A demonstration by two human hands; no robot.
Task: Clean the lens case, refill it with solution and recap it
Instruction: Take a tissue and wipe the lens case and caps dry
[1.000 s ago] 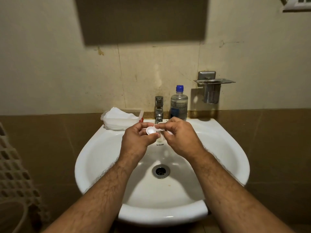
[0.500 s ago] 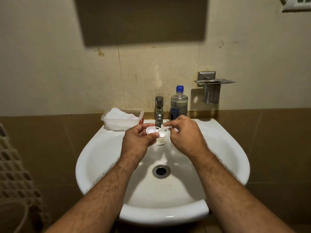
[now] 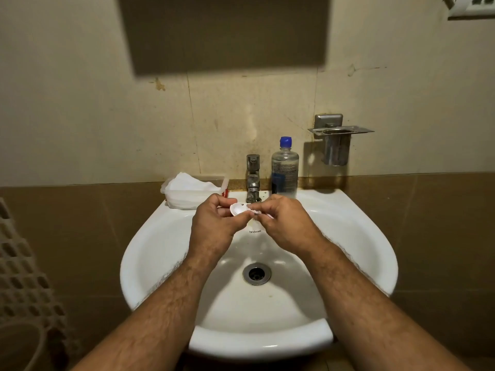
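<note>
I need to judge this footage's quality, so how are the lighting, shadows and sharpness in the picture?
Head view: dim yellowish light; a big dark shadow on the wall; glare along the sink rim; wide-angle bending at the edges; lens case small, soft, half hidden by the left hand and right hand.

Your left hand pinches the white lens case over the far part of the sink, and your right hand works at the case's right end, its fingertips closed on it. Behind them stand the tap and, just right of it, the solution bottle. A tissue box sits far left on the rim.
</note>
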